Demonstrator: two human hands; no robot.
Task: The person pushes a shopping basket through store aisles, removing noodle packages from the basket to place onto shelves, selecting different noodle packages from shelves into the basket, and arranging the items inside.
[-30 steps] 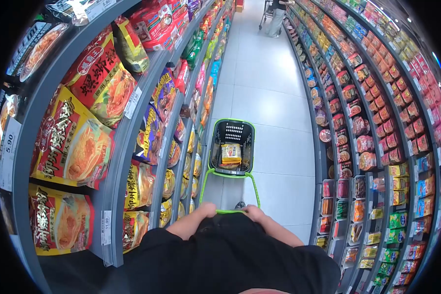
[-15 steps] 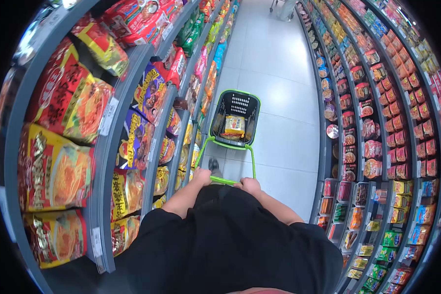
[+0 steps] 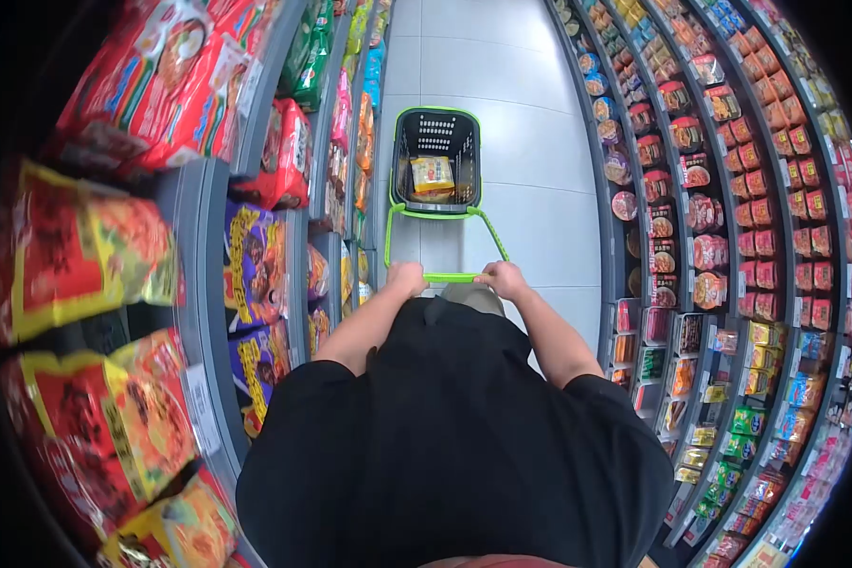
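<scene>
Both of my hands are on the green handle of a black basket with a green rim. My left hand is wrapped round the handle's left end, and my right hand grips its right end. Beyond them the basket stands on the floor, upright, with its handle tilted towards me. Inside it lies a yellow and white packet, with more packaging partly hidden beneath.
On the left, close by, shelves hold large red and yellow noodle bags and purple bags. Along the right run curved-looking shelves of bowls and small packets. A tiled floor lies between them.
The basket has gone forward along the aisle, with my hands still on its handle, and the shelves have slid past. The person and cart at the far end have left the view.
</scene>
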